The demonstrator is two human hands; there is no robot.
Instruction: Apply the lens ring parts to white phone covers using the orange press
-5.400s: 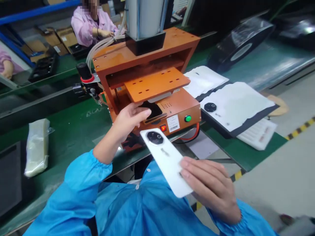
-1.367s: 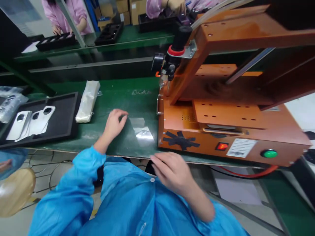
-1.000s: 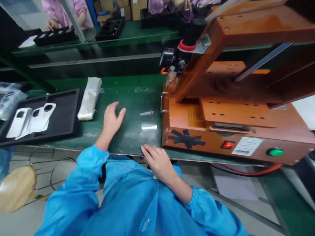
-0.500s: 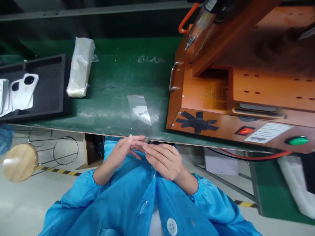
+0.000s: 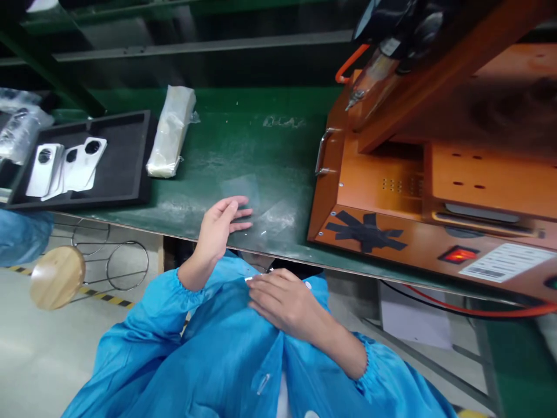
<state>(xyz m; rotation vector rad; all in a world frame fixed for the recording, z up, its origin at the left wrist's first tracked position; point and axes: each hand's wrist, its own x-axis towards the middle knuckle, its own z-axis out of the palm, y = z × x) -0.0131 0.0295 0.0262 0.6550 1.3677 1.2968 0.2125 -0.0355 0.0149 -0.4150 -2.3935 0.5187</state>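
Note:
My left hand (image 5: 221, 223) reaches over the front edge of the green bench (image 5: 243, 133), fingers stretched and apart, holding nothing. Its fingertips are beside two pieces of clear film (image 5: 241, 188) lying flat on the bench. My right hand (image 5: 282, 299) lies below the bench edge on my blue coat, fingers flat and together; a small pale glint shows at its fingertips and I cannot make out what it is. To the right stands the orange press machine (image 5: 391, 186), its red switch (image 5: 456, 254) lit.
A black tray (image 5: 126, 174) with several white phone back covers (image 5: 82, 165) sits at the bench's left. A plastic-wrapped bundle (image 5: 170, 139) lies beside it. A round wooden stool (image 5: 56, 276) stands on the floor below left. Another person's blue sleeve (image 5: 20, 235) shows at the left edge.
My hands were together below the bench edge; now the left has gone up over the bench to the clear film. The right has stayed low on my coat. The view tilted up slightly.

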